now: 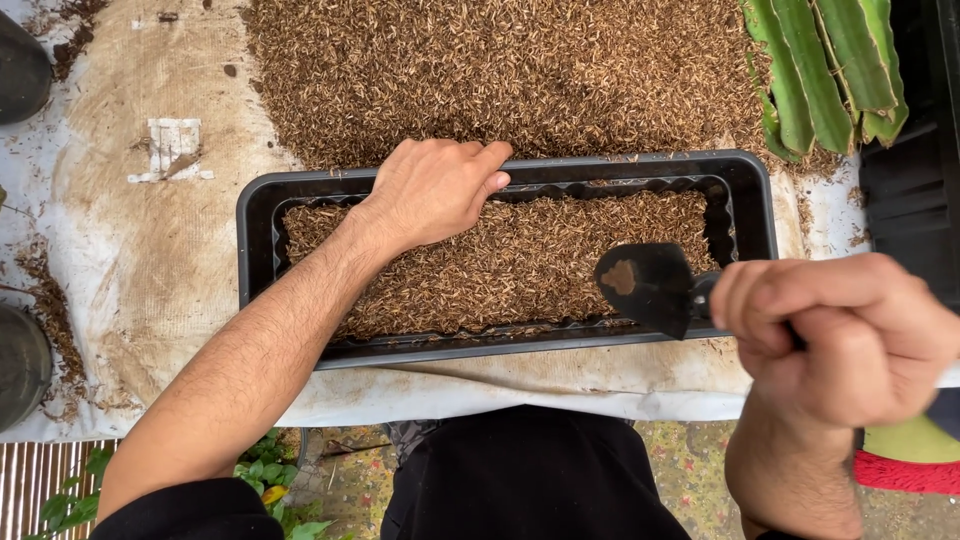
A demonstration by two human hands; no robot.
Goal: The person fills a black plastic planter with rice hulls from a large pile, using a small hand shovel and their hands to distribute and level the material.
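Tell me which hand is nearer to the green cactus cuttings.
Right. The right hand, gripping a black trowel, sits below the cactus cuttings; the left hand rests far left, in the tray.

Single head-worn view, looking almost straight down from above the person's chest. Close range: the long black plastic tray (255, 240) on the cloth-covered desk (150, 260) fills mid-frame, forearms enter from the bottom edge, ground visible below the desk edge.
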